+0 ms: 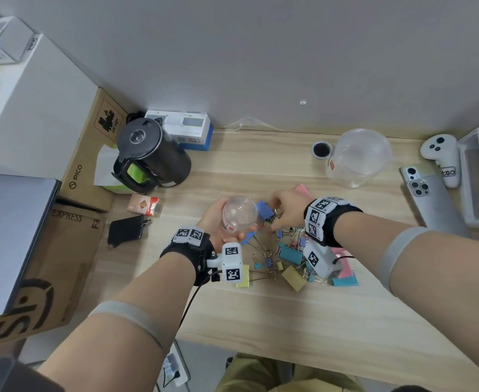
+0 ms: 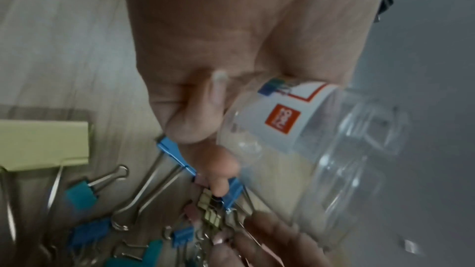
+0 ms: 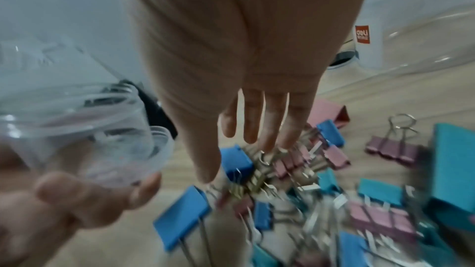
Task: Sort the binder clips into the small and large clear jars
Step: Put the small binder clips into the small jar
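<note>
L hand (image 1: 218,219): fingers (image 2: 190,127) curled round the small clear jar (image 1: 238,215), held tilted above the surface (image 1: 261,171), mouth toward the clip pile. Jar looks empty; clear plastic w/ white label + orange logo square.

R hand (image 1: 286,206): fingers (image 3: 254,121) bent down into a bunch of small binder clips (image 3: 259,176), thumb on one side, other fingers on the other, so pinching the cluster. The bunch sits just beside the jar mouth, next to a blue clip (image 1: 264,210). Exact contact is blurred in the R wrist view; prob. a few clips at once by their wire handles.

View diffs:
- Head view: whole layout. Large clear jar (image 1: 358,158) stands upright at the far R, well apart from both hands, looks empty. Pile of binder clips (image 1: 286,258) near the front edge, under and near the R wrist.
- L wrist view: jar label close up, big yellow clip (image 2: 43,145) flat on the surface, blue + teal clips near the fingertips.
- R wrist view: jar's threaded mouth (image 3: 144,149) facing the clips; pink, blue, teal clips of mixed sizes scattered.

Also on the surface: black kettle (image 1: 150,154), phone (image 1: 422,188), white controller (image 1: 442,157).
</note>
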Motion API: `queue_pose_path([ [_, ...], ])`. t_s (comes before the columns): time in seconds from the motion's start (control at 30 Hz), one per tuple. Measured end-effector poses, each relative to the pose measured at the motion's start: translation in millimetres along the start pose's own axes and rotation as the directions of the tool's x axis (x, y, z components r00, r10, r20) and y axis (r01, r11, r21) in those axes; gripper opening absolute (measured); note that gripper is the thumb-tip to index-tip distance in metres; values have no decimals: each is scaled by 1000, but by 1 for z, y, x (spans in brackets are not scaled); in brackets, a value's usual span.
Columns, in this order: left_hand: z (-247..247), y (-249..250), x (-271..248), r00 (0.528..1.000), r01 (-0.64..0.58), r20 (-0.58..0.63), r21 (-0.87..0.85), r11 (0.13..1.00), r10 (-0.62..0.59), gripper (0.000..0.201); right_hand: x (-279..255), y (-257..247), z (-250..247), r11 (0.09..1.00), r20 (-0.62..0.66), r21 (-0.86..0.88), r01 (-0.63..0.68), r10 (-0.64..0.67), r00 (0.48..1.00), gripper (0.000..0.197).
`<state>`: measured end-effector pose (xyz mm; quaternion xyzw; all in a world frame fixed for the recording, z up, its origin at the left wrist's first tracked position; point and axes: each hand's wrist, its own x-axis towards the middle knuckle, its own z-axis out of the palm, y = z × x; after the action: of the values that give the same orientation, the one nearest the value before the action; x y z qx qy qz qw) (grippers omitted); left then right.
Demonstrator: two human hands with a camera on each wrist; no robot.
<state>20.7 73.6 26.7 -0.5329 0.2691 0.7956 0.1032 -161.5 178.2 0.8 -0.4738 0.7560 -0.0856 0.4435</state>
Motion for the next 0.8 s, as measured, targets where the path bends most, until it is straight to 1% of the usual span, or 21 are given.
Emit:
queue_pose_path([
  [0.03,-5,-3,0,1000,3,-25,-6,1000,-3,43,0,3,6,997,-23,-75,-7,5,1000,56],
  [0.1,-15,-13,4,999,16,-48,-3,1000,-17,41,0,8,20,987,-63,-162,26,-36,997,49],
  [0.2,-25,-26,10,997,18,-80,10,1000,-18,42,-1,12,43,963,-81,-256,80,-103,991,52],
  [0.3,-27,-35,16,997,21,-76,2,1000,-21,44,-3,14,54,940,-85,-336,58,-91,992,58],
  [0.33,-26,-37,18,998,11,-69,8,1000,-11,45,-4,13,54,935,-90,-350,53,-91,992,57],
  [0.47,-26,-41,22,1000,-1,-24,26,1000,1,48,-4,13,54,932,-117,-356,64,-113,987,37],
  [0.5,-25,-40,22,1000,-4,-22,25,1000,5,48,-4,14,54,933,-122,-353,68,-118,985,35],
  [0.6,-23,-38,23,1000,-5,-12,32,999,5,50,-4,12,56,935,-115,-339,106,-153,982,37],
  [0.77,-22,-36,26,1000,17,5,36,999,-17,50,6,9,62,943,-104,-300,147,-186,977,51],
  [0.8,-23,-36,28,1000,20,7,33,999,-20,51,7,9,65,940,-97,-303,155,-193,976,52],
])
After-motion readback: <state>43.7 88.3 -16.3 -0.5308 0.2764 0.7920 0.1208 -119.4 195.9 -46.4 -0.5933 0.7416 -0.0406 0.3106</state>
